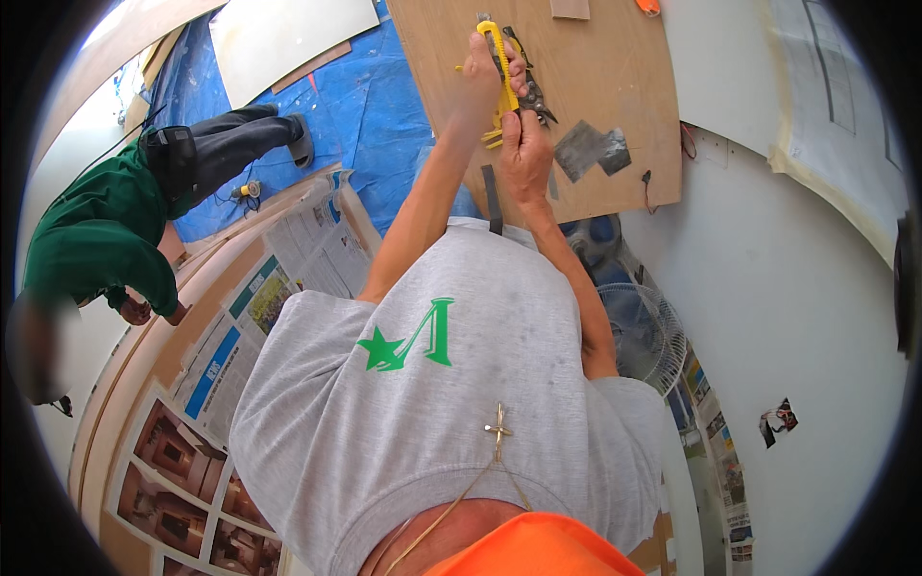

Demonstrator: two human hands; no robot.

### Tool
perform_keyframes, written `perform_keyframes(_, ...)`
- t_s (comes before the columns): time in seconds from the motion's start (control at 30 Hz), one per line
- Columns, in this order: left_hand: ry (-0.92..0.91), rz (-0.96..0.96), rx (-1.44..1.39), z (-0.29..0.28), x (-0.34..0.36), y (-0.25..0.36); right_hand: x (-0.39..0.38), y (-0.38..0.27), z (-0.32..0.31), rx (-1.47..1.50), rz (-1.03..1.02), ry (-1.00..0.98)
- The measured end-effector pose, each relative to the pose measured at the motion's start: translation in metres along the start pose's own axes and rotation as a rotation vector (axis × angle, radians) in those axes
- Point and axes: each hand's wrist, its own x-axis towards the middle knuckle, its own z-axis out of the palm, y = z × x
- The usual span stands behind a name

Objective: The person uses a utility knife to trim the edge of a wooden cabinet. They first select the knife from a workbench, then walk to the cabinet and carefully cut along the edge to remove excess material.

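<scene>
My left hand (488,75) is closed around a long yellow utility knife (501,62), which points away from me over a wooden board. At the knife's near end, my right hand (528,158) pinches with thumb and fingers; the exact grip is partly hidden. Dark-jawed hand tools (536,94) lie just right of the knife, and a yellow handle (493,139) shows left of my right fingertips. Right of my right hand, dark grey square sheets (591,150) rest on the wooden board (615,86).
A co-worker in a green top (96,216) stands at the left beside a newspaper-covered surface (307,240). Blue sheeting (375,96) covers the floor beyond, with a white panel (288,38) on it. A fan (643,331) stands near my right elbow. Wires hang from a wall opening (778,422).
</scene>
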Motion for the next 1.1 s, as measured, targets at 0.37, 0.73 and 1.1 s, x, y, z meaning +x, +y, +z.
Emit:
perform_keyframes(0.37, -0.039, -0.057, -0.044, -0.008, -0.011, -0.019, -0.012, 0.011, -0.007, 0.144, 0.029, -0.1)
perform_keyframes(0.73, -0.097, -0.053, -0.216, -0.016, -0.016, -0.015, -0.008, 0.023, 0.006, 0.456, 0.314, -0.205)
perform_keyframes(1.1, 0.032, -0.067, -0.184, -0.031, -0.018, -0.024, -0.021, 0.02, 0.01, 0.068, 0.08, -0.209)
